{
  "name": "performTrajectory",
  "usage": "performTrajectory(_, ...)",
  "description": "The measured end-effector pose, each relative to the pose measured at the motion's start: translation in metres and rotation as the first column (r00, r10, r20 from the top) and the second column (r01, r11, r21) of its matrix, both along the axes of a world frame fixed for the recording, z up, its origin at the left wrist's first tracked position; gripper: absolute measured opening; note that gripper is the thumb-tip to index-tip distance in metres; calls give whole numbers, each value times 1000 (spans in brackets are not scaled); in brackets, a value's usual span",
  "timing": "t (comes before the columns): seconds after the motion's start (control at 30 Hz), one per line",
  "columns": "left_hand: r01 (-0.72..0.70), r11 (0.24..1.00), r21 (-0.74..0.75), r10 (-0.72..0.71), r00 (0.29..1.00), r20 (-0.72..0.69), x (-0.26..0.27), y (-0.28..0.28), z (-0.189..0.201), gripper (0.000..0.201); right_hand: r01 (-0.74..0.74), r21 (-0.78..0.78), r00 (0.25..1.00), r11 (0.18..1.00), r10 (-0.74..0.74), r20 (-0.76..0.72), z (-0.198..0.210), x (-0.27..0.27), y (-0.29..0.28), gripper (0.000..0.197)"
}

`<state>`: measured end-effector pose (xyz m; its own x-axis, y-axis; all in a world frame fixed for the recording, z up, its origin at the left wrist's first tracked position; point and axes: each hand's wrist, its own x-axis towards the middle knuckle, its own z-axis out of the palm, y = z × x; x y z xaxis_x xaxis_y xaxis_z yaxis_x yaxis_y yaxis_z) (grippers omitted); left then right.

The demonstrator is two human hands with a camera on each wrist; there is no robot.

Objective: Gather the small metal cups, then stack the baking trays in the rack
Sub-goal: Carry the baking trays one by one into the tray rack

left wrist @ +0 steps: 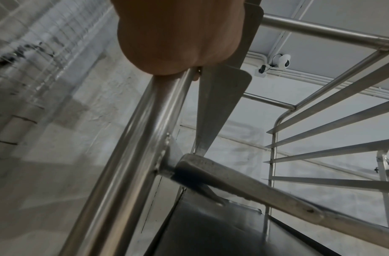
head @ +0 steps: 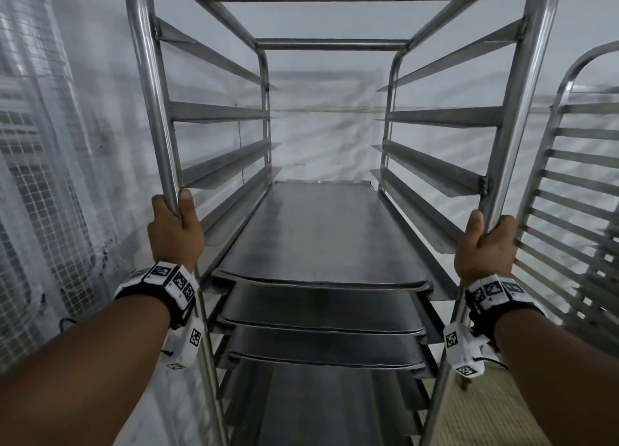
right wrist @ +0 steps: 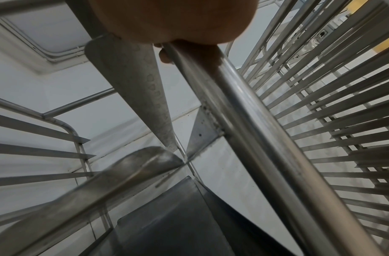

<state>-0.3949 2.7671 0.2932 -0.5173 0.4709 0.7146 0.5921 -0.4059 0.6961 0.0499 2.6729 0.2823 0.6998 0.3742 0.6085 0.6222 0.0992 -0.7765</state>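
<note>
A tall steel rack (head: pixel 154 87) fills the head view. Several dark baking trays (head: pixel 321 231) lie on its lower runners, one above another; the runners above them hold nothing. My left hand (head: pixel 174 224) grips the rack's front left post (left wrist: pixel 132 138), thumb up along the tube. My right hand (head: pixel 485 244) grips the front right post (right wrist: pixel 243 121) at about the same height. The wrist views show each palm wrapped round its tube. No small metal cups are in view.
A second rack (head: pixel 576 191) with many narrow runners stands close on the right, almost touching my right hand. A white wall (head: pixel 328 127) is behind the rack, a wire mesh screen (head: pixel 37 184) at left. Ribbed floor (head: pixel 502 412) shows at lower right.
</note>
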Motion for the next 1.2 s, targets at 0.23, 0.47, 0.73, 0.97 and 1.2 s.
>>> performTrajectory(0.23, 18, 1000, -17, -18, 1000, 6, -5, 29, 1, 45, 40, -27, 999, 999, -41, -27, 6, -11, 18, 47)
performTrajectory(0.47, 20, 1000, -13, -20, 1000, 19, -7, 64, 0, 48, 45, -93, 999, 995, -47, -25, 8, -14, 43, 47)
performTrajectory(0.73, 17, 999, -43, -15, 999, 50, -5, 97, 2, 49, 64, -78, 997, 995, -66, -31, 3, -14, 84, 48)
performTrajectory(0.97, 24, 999, -39, -22, 999, 33, -8, 116, -2, 54, 67, -76, 997, 995, -70, -27, 1, -13, 98, 48)
performTrajectory(1.2, 31, 999, -13, -31, 999, 19, -7, 117, -3, 56, 62, -51, 998, 997, -63, -22, -1, -11, 101, 48)
